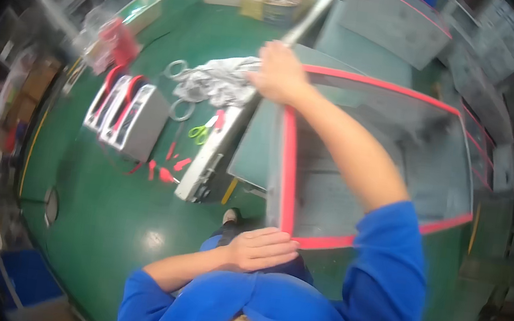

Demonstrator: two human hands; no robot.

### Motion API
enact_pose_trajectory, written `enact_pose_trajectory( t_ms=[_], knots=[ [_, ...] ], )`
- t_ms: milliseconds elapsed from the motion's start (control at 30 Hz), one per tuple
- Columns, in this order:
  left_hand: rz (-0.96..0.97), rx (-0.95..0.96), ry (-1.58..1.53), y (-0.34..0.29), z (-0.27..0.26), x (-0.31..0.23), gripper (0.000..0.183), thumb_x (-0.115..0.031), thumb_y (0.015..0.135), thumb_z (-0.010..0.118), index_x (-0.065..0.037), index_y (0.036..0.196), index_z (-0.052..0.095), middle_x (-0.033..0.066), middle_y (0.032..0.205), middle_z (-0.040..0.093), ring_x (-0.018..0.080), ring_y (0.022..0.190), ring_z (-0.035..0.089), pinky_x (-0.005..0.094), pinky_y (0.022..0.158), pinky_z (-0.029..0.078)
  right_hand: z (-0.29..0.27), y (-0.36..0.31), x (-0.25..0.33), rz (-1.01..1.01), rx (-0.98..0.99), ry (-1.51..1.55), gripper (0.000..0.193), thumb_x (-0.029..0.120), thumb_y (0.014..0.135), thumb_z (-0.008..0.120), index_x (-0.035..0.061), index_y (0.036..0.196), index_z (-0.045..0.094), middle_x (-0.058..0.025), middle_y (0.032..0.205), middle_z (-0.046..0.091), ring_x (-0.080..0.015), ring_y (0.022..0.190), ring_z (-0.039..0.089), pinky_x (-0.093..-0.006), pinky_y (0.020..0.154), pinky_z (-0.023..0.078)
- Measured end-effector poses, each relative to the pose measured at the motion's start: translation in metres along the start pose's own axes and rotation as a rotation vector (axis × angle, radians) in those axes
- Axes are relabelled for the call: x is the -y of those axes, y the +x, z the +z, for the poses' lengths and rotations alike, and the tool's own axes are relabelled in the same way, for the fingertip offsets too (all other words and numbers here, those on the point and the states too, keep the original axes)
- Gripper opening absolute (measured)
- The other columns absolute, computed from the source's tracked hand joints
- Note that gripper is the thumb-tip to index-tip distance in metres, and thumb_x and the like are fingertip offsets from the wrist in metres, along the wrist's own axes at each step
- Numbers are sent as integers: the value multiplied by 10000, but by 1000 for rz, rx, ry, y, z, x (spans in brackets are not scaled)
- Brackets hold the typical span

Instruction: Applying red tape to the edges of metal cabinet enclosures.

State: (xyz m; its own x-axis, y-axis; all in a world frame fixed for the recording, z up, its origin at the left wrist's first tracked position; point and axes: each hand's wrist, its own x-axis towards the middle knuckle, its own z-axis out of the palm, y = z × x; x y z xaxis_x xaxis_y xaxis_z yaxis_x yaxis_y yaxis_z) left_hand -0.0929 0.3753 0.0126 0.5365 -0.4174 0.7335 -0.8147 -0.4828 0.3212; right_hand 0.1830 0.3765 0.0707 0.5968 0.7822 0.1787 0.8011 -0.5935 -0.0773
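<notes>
Green floor point(97, 205) below. Large grey open box, red-trimmed rim point(289, 177), sits in front of the person and to the right, over a green surface point(255, 150). White rail point(203, 170) along the left. Beyond it, white holders point(140, 122) with red loops; rumpled pale cloth point(219, 80). Right hand point(280, 73) at the box's far left corner, fingers partly curled, grip cannot be told. Left hand point(264, 249) by the near left corner, fingers straight and together, thumb hidden; contact unclear. Smallest: green-handled scissors point(200, 132) just beside the rail.
</notes>
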Motion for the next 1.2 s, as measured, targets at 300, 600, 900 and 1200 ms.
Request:
enact_pose_trajectory(
  t_ms=[300,600,900,1200],
  knots=[
    [33,-158,92,-27,19,5,183,-28,728,607,10,906,607,152,987,609,329,1016,532,419,827,473,-18,-71,38,-74,49,153,780,530,828,383,-140,1226,331,-269,1324,296,-338,1277,228,-383,1058,141],
    [-109,-657,-24,-50,-16,66,359,-261,859,417,40,1041,489,176,1007,544,259,881,530,345,793,427,-5,-223,100,-308,-84,203,723,465,821,409,-131,1225,338,-264,1338,275,-347,1285,207,-420,1067,114],
    [-665,-365,-380,98,-8,166,448,-243,915,403,-19,1299,347,111,1330,351,198,1172,387,299,967,297,-1,-268,81,-423,-708,35,341,163,815,440,-92,1029,511,-237,1122,512,-335,1066,498,-424,945,372],
    [-769,-386,-566,119,10,177,443,-216,901,386,-91,1323,338,95,1350,322,216,1170,377,322,965,303,-5,-265,62,-516,-851,89,276,111,797,444,-97,935,562,-242,987,570,-348,947,560,-442,892,424]
  ],
)
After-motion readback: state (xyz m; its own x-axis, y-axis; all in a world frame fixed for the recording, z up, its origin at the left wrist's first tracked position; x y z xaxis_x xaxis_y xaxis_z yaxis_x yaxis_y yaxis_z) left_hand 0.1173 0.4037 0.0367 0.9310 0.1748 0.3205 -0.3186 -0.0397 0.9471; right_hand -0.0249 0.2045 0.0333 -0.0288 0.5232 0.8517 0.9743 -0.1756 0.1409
